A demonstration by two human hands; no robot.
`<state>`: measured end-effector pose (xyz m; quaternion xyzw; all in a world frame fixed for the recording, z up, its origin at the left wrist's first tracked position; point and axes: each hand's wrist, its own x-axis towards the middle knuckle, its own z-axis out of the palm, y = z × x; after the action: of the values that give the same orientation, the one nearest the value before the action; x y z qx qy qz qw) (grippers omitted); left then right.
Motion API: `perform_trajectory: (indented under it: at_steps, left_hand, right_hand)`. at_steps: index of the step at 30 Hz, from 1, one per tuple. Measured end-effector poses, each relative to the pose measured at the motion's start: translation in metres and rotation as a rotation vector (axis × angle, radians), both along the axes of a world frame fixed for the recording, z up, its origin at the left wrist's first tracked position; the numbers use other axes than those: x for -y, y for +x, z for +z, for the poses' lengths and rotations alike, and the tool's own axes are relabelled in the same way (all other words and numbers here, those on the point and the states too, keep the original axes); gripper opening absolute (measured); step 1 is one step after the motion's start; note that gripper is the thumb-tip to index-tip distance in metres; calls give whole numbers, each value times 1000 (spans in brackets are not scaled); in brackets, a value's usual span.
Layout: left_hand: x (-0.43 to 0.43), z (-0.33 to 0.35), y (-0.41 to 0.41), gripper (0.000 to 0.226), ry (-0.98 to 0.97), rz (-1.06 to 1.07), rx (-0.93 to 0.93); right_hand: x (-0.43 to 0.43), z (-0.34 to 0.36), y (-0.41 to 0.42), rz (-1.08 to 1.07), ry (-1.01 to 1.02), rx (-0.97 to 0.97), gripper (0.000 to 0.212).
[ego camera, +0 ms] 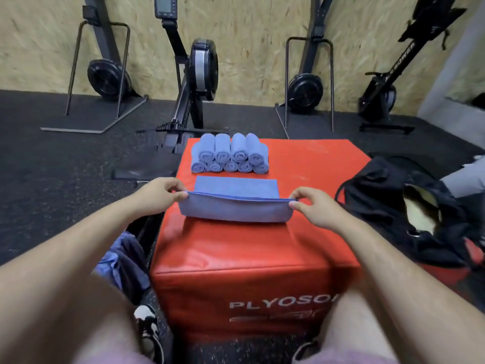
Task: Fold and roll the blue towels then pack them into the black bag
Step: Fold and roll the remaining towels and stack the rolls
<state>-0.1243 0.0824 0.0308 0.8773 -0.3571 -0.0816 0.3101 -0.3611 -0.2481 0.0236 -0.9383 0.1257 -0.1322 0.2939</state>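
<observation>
**Blue towel half-folded on the plyo box, both hands pinching**

We see a dark rubber floor [52, 179] all round the red plyo box [249, 258], w/ a chipboard wall [249, 48] behind it. Black rowing machines [199, 64] stand upright beyond the box's far side, against that wall. The box itself fills the centre, w/ white lettering on its near face, partly hidden by a knee.

Just beside the box's right edge sits the black bag [380, 195], mouth open, sth pale showing inside. Left of the box, low on the floor, is a heap of loose blue cloth [115, 258].

On the box's top, approx. mid, lies the blue towel [233, 210]: far part flat on the box, near part lifted & doubled over. Behind it, at the box's far edge, is a stack of rolled towels [229, 153]: five rolls below, four on top, ends facing us.

Our left hand [157, 191] pinches the towel's left end, thumb & fingers curled on the hem. Our right hand [313, 206] pinches the right end the same way. Both are over the box's top, one near each side edge.
</observation>
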Motion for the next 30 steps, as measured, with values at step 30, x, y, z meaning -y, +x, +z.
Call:
perform_trajectory:
  at_steps: [30]
  left_hand:
    - [65, -65, 86, 12, -17, 257, -150]
  right_hand:
    - [43, -53, 123, -180, -5, -146, 3]
